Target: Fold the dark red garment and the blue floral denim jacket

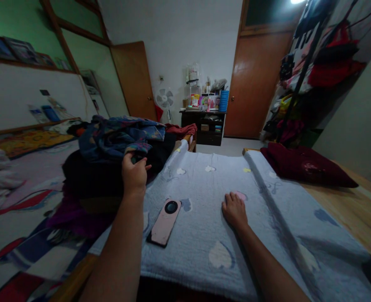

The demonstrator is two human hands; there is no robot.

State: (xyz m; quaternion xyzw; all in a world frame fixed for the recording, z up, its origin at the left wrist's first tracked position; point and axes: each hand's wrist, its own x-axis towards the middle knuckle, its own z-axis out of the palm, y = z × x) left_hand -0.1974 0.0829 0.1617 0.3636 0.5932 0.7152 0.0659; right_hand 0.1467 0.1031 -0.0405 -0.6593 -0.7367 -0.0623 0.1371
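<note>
My left hand [135, 172] is at the right side of a clothes pile, its fingers curled on the edge of a blue patterned garment [119, 134]. Black clothing [94, 176] lies beneath that garment. My right hand [234, 208] rests palm down on a light blue cloth [201, 235] with heart shapes, fingers lying flat beside a pink heart. Between my forearms a pink phone [165, 222] with a round black camera ring lies face down on the cloth.
A dark red folded cloth [307, 165] lies on the wooden surface [345, 201] at the right. Patterned bedding [40, 251] spreads at the left. Farther back stand a fan [164, 98], a dark cabinet [204, 126] and a brown door [254, 84].
</note>
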